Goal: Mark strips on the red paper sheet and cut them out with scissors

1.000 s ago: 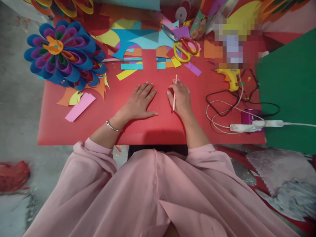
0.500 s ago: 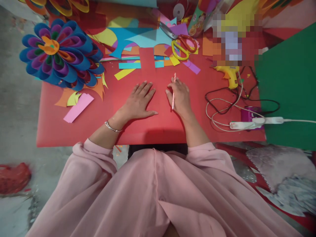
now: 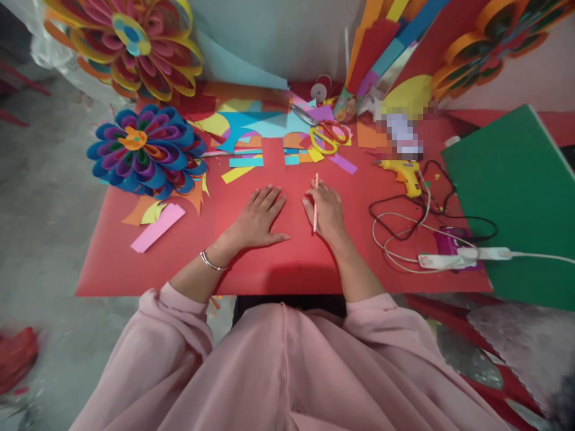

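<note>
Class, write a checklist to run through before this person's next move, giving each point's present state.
1. Slim pink patterned pen or pencil held: ok, in the right hand.
2. Left hand flat on the smooth red surface: ok.
3. Metal scissors with red and yellow handles clear of both hands: ok, lying beyond the right one.
4. Flat coloured paper scraps sorted: not ok, overlapping.
5. Yellow plastic glue gun cold: cannot tell.
6. White plastic power strip switched off: cannot tell.
</note>
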The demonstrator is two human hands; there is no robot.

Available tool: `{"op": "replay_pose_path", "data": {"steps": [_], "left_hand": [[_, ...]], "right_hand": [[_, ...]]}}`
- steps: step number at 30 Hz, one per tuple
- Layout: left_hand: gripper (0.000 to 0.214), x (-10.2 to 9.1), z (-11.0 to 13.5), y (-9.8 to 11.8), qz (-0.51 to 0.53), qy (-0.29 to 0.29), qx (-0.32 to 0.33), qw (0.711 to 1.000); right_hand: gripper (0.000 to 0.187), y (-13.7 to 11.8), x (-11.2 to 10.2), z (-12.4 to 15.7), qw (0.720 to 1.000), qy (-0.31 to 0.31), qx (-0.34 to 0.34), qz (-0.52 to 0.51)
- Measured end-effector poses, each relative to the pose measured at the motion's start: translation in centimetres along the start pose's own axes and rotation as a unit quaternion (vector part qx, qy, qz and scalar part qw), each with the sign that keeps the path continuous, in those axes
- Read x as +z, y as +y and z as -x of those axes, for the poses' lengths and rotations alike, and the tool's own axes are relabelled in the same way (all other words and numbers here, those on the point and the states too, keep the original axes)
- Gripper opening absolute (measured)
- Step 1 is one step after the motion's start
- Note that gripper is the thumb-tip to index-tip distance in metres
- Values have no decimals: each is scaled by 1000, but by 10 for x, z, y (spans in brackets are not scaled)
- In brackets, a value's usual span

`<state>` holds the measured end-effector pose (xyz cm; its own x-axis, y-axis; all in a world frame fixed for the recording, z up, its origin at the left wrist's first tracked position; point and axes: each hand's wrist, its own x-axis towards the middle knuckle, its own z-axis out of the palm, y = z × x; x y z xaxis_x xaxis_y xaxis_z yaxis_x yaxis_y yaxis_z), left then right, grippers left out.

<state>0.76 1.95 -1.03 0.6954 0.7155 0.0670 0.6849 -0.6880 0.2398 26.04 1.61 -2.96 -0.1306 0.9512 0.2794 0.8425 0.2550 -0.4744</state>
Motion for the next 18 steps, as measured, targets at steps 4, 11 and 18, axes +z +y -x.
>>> {"op": "replay_pose_path", "data": {"steps": [4,11,18], "left_hand": [[114,3,0,-2,2,5,4,1000],[112,7,0,-5,12,13,12,1000],[112,6,0,-4,10,7,8,1000]], "right_hand": [[19,0,0,0,1000,9,-4,-5],[21,-2,-2,-1,1000,5,-2,-2],[21,-2,0,0,1000,11,-3,4]]}}
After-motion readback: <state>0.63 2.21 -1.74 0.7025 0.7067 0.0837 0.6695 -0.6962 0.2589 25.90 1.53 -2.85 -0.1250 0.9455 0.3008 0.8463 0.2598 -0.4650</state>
